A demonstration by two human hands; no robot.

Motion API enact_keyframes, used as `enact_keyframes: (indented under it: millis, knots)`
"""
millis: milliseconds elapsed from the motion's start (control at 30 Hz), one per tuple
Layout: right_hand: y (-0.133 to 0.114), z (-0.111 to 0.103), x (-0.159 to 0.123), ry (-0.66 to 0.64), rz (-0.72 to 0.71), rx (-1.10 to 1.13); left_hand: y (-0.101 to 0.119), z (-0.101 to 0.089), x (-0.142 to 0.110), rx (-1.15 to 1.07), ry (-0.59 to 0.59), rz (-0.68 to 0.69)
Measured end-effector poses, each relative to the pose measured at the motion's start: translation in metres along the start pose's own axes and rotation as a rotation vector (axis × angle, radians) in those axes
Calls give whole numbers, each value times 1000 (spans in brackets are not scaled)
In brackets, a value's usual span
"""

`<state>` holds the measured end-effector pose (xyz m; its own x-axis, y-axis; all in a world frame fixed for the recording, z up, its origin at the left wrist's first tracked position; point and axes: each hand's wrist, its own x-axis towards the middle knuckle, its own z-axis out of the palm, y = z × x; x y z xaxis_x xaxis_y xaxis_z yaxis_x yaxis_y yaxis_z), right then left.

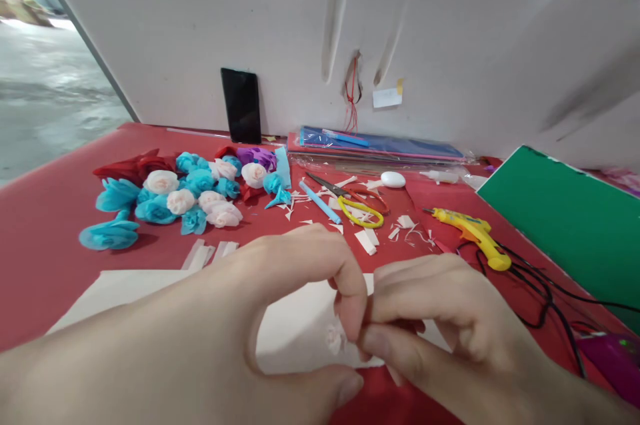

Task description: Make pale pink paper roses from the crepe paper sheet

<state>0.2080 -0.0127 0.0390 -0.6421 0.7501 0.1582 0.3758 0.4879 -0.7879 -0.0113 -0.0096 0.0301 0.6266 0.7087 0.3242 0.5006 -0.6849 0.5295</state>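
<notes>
A small pale pink paper flower (334, 338) is between my hands, low in the middle of the head view. My left hand (295, 278) curls its fingers against the flower, while its thumb stands apart below. With thumb and forefinger pressed together, my right hand (430, 318) pinches the flower's right edge; a bit of pale paper (395, 375) hangs under these fingers. Part of the flower is hidden behind the fingertips. Beneath both hands lies a cream paper sheet (295, 332) on the red tabletop (165, 252).
Blue, pink, red and purple paper flowers (200, 178) cluster at left. Scissors (360, 208), a blue pen (320, 202) and paper scraps lie ahead. At right are a yellow glue gun (473, 232), black cable and green board (565, 225). A phone (241, 105) leans on the wall.
</notes>
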Motion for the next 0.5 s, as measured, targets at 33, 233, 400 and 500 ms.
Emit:
enact_keyframes:
  millis: [33, 233, 400, 500]
  knots:
    - [0, 0, -1, 0, 37, 15, -2, 1, 0, -61, -54, -44]
    - [2, 3, -2, 2, 180, 133, -1, 1, 3, -111, -71, -47]
    - [2, 6, 0, 4, 239, 154, 11, -4, 8, 10, 19, 63]
    - [-2, 7, 3, 19, 232, 178, 14, -2, 12, 105, 149, 123]
